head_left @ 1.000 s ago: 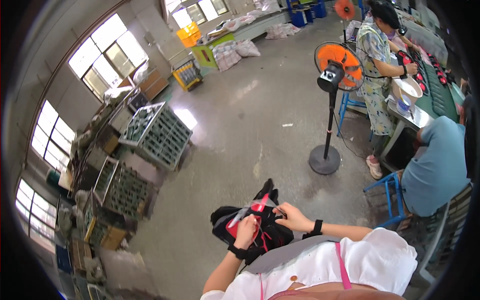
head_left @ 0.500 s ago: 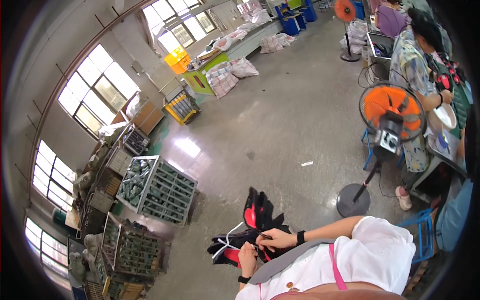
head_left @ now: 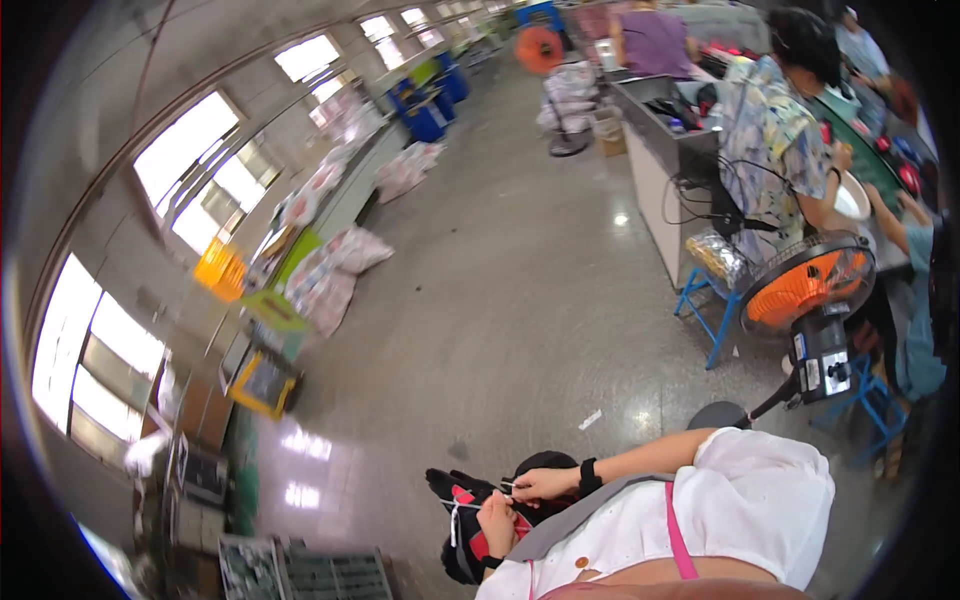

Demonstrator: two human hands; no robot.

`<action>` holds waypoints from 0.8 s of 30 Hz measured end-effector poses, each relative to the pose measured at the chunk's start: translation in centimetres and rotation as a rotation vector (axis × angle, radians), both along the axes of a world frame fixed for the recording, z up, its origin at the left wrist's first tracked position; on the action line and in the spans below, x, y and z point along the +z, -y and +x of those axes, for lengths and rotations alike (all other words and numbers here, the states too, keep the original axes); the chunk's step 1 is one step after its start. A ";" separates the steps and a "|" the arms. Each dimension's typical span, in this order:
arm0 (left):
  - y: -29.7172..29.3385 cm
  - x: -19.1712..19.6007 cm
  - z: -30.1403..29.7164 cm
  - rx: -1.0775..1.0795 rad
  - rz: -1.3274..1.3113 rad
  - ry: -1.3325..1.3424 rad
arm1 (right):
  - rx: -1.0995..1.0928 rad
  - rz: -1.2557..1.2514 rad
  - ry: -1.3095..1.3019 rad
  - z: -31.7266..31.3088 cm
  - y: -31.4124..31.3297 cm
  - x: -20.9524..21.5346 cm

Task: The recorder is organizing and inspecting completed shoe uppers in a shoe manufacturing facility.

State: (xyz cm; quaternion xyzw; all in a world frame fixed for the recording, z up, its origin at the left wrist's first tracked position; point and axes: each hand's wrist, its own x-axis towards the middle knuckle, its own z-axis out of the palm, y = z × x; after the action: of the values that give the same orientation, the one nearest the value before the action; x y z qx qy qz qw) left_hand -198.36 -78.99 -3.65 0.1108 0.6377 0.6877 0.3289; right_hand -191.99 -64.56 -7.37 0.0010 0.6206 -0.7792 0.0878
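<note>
Low in the view, close to the body, the person's two hands work a bundle of black and red gloves (head_left: 470, 515) tied with a white string (head_left: 455, 508). The left hand (head_left: 497, 522) lies on the bundle, its grip closed on the fabric, though its fingers are partly hidden behind the cloth. The right hand (head_left: 540, 484) sits just above it, its grip pinched narrow on the string's end. The bundle's lower part is cut off by the person's white shirt (head_left: 740, 510). Its long axis runs roughly up and down in the view, the finger ends pointing up and left toward the floor (head_left: 500, 300); how many gloves it holds cannot be told.

Beyond the right arm stands an orange fan (head_left: 800, 290) on a black base, beside a blue stool (head_left: 712, 300). Farther off, another person in a patterned shirt (head_left: 770, 140) works at a long surface (head_left: 660, 150), holding a white bowl (head_left: 850, 197) whose contents are out of sight. Along the far left wall lie white sacks (head_left: 335, 270) and blue bins (head_left: 425, 100), their contents too small to make out.
</note>
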 end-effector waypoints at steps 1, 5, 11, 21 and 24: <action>-2.2 -0.2 -2.1 -0.023 -0.011 -0.005 | -0.083 0.072 -0.006 -1.3 -2.2 0.7; -12.5 -1.0 -9.2 -0.180 -0.029 -0.075 | -0.392 0.186 -0.079 -7.2 -12.7 -1.0; -25.7 -2.4 -22.7 -0.202 -0.031 -0.238 | -0.796 0.106 -0.118 -12.6 -32.8 3.5; -43.7 -5.8 -36.6 -0.216 -0.871 -1.391 | -1.080 0.211 -0.037 -12.9 -60.2 5.7; -53.7 -8.2 -40.4 -0.767 -1.094 -1.544 | -1.121 0.292 0.052 -13.8 -68.6 5.7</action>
State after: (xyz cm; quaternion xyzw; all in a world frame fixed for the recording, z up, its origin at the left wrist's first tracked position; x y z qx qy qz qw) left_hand -238.80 -25.29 -11.84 0.5554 0.8239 -0.1086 0.0316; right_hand -205.83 4.00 -1.69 0.3607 0.6241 -0.6127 -0.3241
